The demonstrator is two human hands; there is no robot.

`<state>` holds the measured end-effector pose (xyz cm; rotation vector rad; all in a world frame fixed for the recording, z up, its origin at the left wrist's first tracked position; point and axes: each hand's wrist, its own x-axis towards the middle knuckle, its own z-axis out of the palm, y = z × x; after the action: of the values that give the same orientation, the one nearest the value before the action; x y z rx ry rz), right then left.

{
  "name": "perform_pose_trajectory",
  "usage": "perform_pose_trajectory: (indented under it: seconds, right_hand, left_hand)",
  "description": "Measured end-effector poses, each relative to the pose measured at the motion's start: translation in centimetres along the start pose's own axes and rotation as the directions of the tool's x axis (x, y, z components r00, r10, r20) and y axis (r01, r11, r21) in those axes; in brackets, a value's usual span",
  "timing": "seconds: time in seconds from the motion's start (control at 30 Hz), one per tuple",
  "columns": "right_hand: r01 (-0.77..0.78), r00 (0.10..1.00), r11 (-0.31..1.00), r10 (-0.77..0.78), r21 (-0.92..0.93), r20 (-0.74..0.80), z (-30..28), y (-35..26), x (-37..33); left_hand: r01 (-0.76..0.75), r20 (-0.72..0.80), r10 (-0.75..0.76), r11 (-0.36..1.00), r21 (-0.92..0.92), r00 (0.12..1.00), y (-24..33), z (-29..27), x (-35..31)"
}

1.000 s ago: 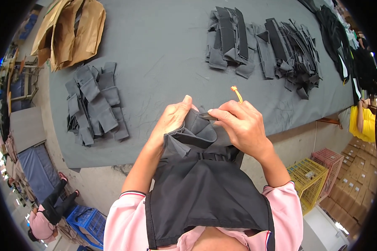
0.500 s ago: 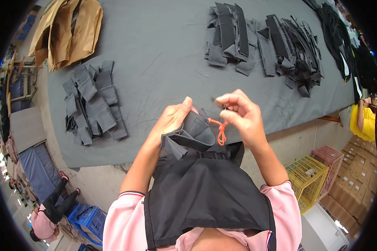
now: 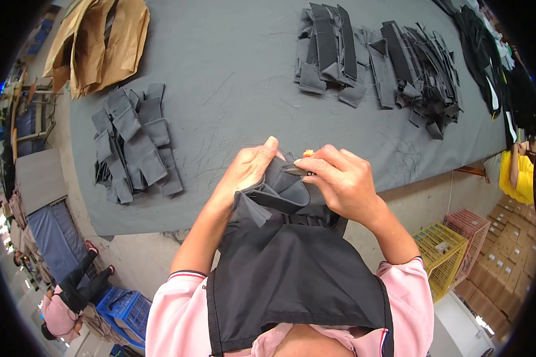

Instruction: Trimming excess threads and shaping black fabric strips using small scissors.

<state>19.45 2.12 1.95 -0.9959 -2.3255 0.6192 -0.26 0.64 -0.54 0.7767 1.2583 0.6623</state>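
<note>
Gripping the black garment (image 3: 292,262), both hands' fingers (image 3: 315,169) pinch perhaps a small orange-tipped tool (image 3: 308,153).

I see a long table (image 3: 238,77) covered in grey cloth filling the space beyond the fingers. Below them lies a pale concrete floor (image 3: 137,262). Down to the right of the fingers stand a yellow crate (image 3: 438,253) and, just beside it, a pink crate (image 3: 473,229), with stacked cardboard boxes (image 3: 506,232) further right. Down to the left sits a blue crate (image 3: 122,312). The light is even and bright, like daylight.
</note>
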Motion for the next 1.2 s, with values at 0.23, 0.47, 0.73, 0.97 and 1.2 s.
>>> perform_pose_trajectory:
  seconds: [0.23,0.47,0.73,0.97,1.2]
  right_hand:
    - [0.019,0.993,0.998,-0.025,-0.052,-0.118,0.4,-0.7,-0.5]
    - [0.017,0.997,0.992,-0.027,-0.129,-0.077,0.3,-1.5,-0.7]
    - [-0.006,0.965,0.986,-0.038,-0.166,-0.260,0.8,-1.3,-1.5]
    - [-0.042,0.990,0.995,0.030,-0.088,-0.135,1.1,-2.1,-1.4]
    - [-0.084,0.984,0.994,0.072,-0.065,-0.163,1.7,-2.0,-1.8]
  left_hand:
    - [-0.034,-0.014,0.035,0.998,0.060,0.999,-0.6,0.0,0.2]
    - [-0.076,-0.076,0.094,0.974,0.214,0.993,-1.2,0.0,0.4]
    - [-0.027,-0.141,0.065,0.967,0.255,0.988,-0.7,0.1,-0.2]
    - [-0.038,-0.120,0.071,0.965,0.258,0.990,-0.7,0.5,-0.4]
    - [-0.092,-0.133,0.144,0.936,0.339,0.981,-0.8,0.4,-0.6]
